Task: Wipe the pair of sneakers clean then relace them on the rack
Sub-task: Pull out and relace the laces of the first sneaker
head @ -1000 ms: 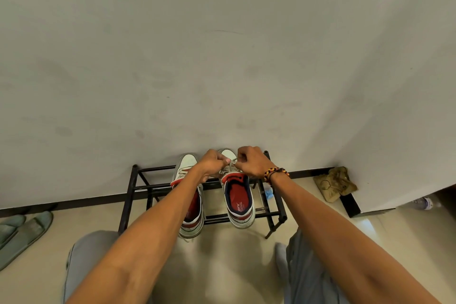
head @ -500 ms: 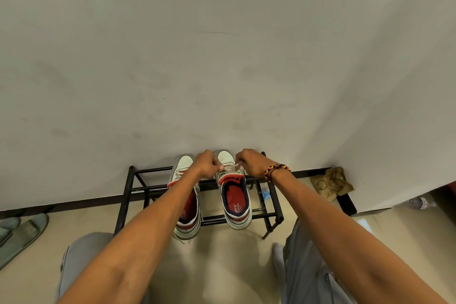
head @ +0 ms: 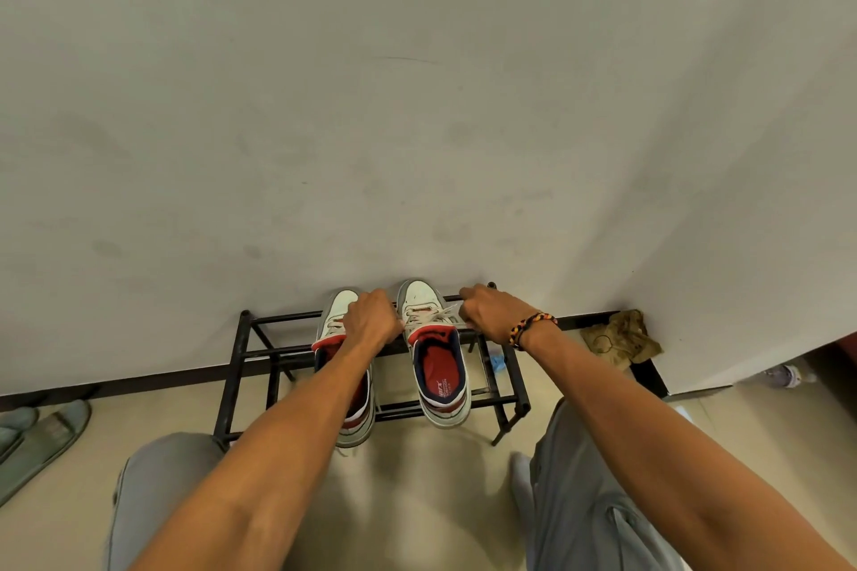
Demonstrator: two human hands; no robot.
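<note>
Two white sneakers with red and navy lining stand side by side on a low black metal rack [head: 259, 352], toes toward the wall. The right sneaker [head: 438, 366] is fully in view. The left sneaker [head: 335, 315] is partly covered by my left forearm. My left hand [head: 373, 322] pinches one end of the right sneaker's white lace [head: 443, 318] at the shoe's left side. On the shoe's right side my right hand [head: 491, 313], with a beaded bracelet at the wrist, grips the other end. The lace runs taut between them.
The rack stands against a plain grey wall. A crumpled tan cloth [head: 619, 336] lies on the floor at the right, near a wall corner. Grey-green slippers [head: 41, 436] lie at far left. A small blue item [head: 496, 362] sits under the rack. My knees flank the rack.
Both hands have drawn apart sideways, the right hand farther right, pulling the lace ends outward over the right sneaker.
</note>
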